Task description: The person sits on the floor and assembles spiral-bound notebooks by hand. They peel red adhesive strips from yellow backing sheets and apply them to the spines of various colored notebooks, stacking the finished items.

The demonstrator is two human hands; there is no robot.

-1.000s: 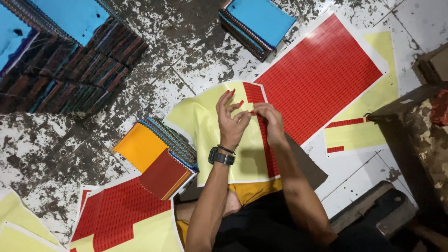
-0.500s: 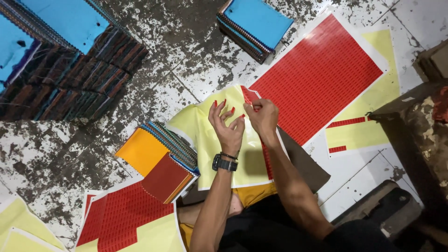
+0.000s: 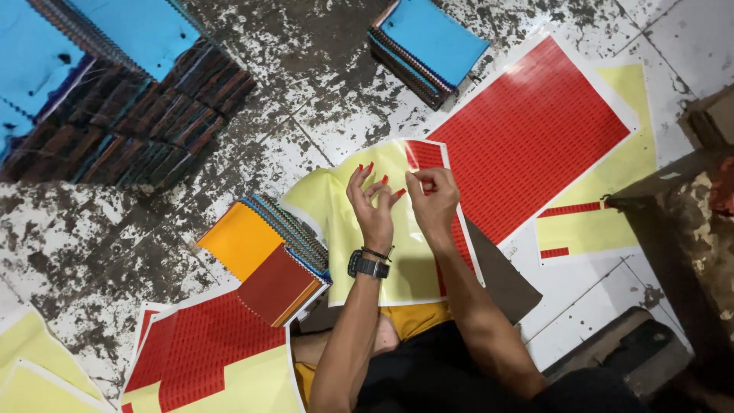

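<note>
A yellow sticker sheet (image 3: 348,229) with a strip of small red labels along its right edge lies on my lap. My right hand (image 3: 433,200) pinches a small red label above that strip. My left hand (image 3: 372,205), with a black watch on the wrist, hovers beside it; several red labels stick to its spread fingertips. Left of the sheet lies a fanned stack of fabric swatch cards (image 3: 269,256), orange and dark red on top.
A large red label sheet (image 3: 527,138) lies on the floor at the upper right. Blue-topped swatch stacks sit at the top middle (image 3: 428,47) and upper left (image 3: 92,84). Another red and yellow sheet (image 3: 206,359) lies at the lower left. A dark block (image 3: 680,229) stands right.
Both hands have stayed over the red strip. My left fingers have spread wider, and my right hand has lifted slightly with a label pinched.
</note>
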